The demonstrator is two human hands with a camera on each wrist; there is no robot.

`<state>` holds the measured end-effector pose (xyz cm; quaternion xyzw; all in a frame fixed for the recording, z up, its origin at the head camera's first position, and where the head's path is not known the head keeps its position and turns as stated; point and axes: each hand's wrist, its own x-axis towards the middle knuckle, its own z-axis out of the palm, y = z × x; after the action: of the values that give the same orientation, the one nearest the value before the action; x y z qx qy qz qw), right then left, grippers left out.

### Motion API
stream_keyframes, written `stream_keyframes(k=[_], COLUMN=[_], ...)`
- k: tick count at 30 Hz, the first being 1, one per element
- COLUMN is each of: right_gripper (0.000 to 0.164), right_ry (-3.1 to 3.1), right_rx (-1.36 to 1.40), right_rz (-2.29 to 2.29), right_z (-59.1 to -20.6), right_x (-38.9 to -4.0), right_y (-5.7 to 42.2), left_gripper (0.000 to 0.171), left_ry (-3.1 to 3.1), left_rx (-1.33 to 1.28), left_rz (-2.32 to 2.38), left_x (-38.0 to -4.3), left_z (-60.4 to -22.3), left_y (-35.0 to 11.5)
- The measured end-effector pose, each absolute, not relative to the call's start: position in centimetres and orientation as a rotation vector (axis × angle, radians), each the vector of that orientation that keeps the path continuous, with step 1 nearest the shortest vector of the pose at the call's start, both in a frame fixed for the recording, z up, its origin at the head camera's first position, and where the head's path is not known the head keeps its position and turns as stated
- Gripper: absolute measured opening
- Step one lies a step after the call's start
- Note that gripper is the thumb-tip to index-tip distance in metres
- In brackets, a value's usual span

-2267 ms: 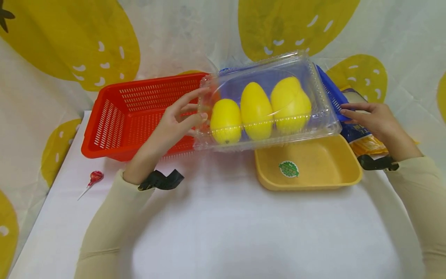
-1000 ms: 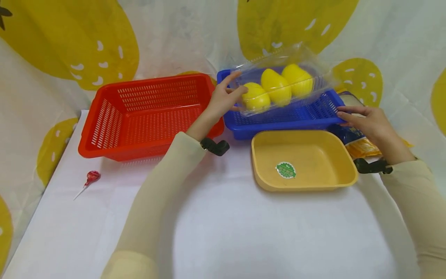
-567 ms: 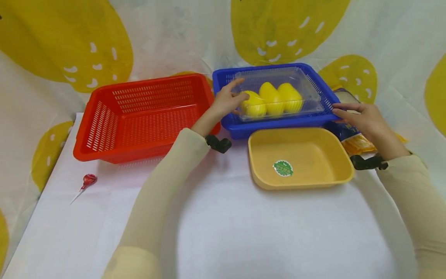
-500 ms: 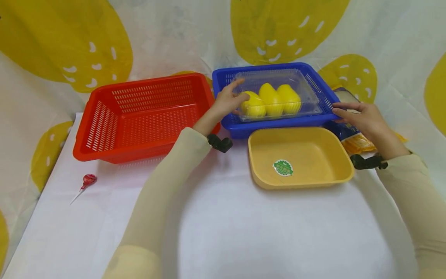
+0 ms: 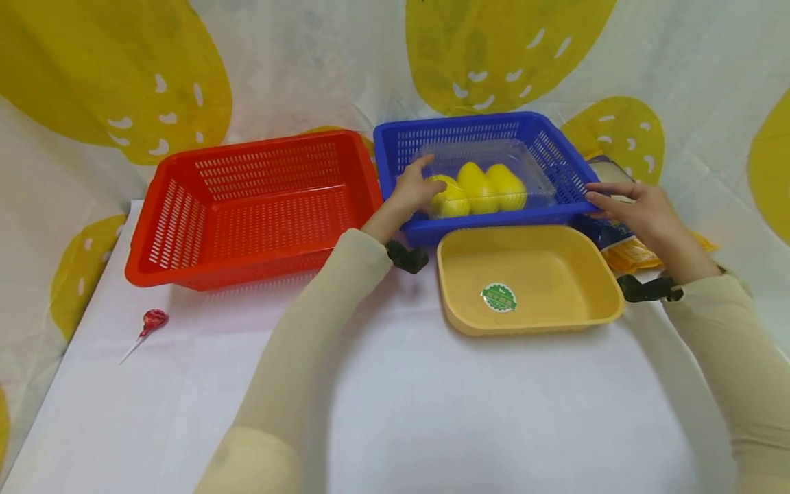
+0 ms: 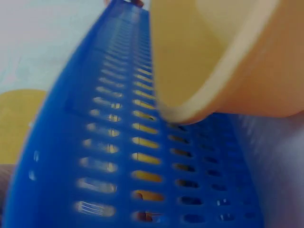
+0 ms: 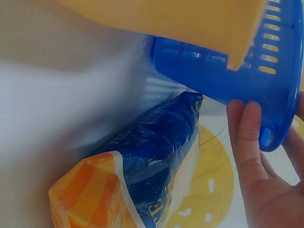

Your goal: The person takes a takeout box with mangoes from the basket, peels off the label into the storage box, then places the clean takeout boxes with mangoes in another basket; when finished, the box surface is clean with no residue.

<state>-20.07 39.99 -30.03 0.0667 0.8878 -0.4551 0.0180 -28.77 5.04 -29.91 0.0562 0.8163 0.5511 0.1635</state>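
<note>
My left hand (image 5: 409, 192) grips the left end of a clear plastic clamshell box (image 5: 538, 184), thumb and fingers spread over its edge. Three yellow egg-shaped fruits (image 5: 478, 191) show through the box. The box sits low inside a blue perforated basket (image 5: 494, 219), toward its front. At the basket's right front corner, my right hand (image 5: 642, 214) pinches the rim. The right wrist view shows fingers (image 7: 248, 128) under the rim, against the outer wall of the basket. In the left wrist view the basket's front wall (image 6: 57, 137) hides the left hand and most of the box.
A yellow tray (image 5: 549, 322) with a green sticker stands just in front of the blue basket. To the left is a red perforated basket (image 5: 259, 264). A lollipop (image 5: 154, 320) lies at the left; a blue-and-orange bag (image 7: 147, 161) lies by the right hand.
The left hand has carried the clear box of fruit from above the tray back and down into the blue basket, then slid it toward the front. The right hand keeps to the basket's corner.
</note>
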Motion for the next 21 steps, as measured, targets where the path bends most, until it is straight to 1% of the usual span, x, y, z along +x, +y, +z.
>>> stream_keyframes(k=[6,13,15,18,21], right_gripper=[0.034,0.04,0.044,0.056,0.065], right_ry=[2.745,2.747,2.772,2.822,2.916], right_rx=[0.216,0.201,0.181,0.156,0.187], right_rz=[-1.406,-1.413,-1.374,-1.288,-1.203], right_z=[-30.2,-30.2,-30.3,-30.5,-30.4], right_x=[-20.3,-20.3,-20.1,-19.9,-19.5], right_y=[40.1,40.7,40.7,40.6,40.4], left_gripper=[0.065,0.064,0.064,0.063,0.058], left_ry=[2.376,2.492,2.534,2.588,2.591], left_rx=[0.129,0.225,0.263,0.312,0.379], left_rz=[1.501,1.401,1.405,1.439,1.509], left_x=[-28.8,-28.6,-28.4,-27.9,-27.3], left_z=[-30.4,-30.5,-30.6,-30.8,-30.6], left_y=[5.6,6.3,6.4,6.4,6.3])
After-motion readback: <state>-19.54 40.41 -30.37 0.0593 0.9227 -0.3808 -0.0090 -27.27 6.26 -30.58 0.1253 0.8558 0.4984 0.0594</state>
